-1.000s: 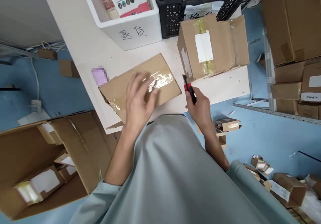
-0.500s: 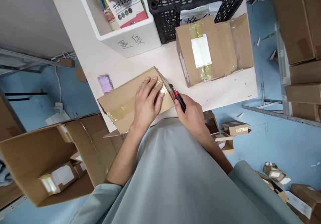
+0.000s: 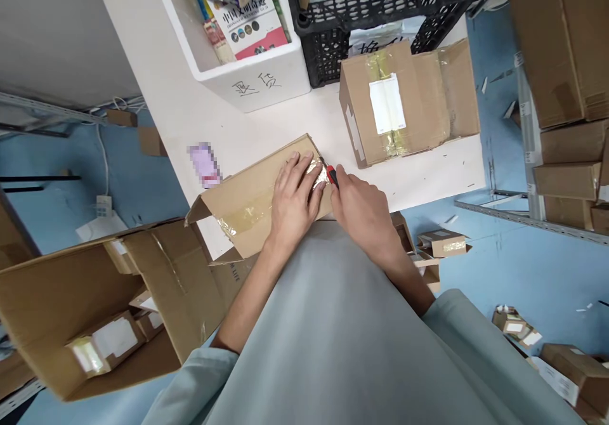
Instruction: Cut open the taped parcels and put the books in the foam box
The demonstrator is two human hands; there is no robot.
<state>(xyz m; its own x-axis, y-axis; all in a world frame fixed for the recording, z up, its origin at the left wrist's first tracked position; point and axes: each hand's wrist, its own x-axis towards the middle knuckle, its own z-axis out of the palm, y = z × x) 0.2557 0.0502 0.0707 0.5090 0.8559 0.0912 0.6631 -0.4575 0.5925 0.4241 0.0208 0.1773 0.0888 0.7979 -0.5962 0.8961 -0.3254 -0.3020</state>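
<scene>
A long brown cardboard box (image 3: 254, 222) lies slantwise at the table's front edge, with shiny tape along its top and flaps standing out at its left end. Flat on its top near the right end rests my left hand (image 3: 295, 200), fingers stretched out over the tape. My right hand (image 3: 364, 209) is closed round a red and black box cutter (image 3: 332, 174). The cutter's tip touches the box's right end, close to the far corner. Part of its handle is hidden in my palm.
Behind stand a white foam bin (image 3: 257, 85) holding books and a black plastic crate (image 3: 328, 57). A taped carton (image 3: 419, 101) with a label sits at the right on the white table (image 3: 162, 76). A big open carton (image 3: 157, 279) with small boxes is at the left.
The cutter and my right hand have moved along the box's right end, toward the top tape. My left hand still presses on the box, which has shifted slightly right in view.
</scene>
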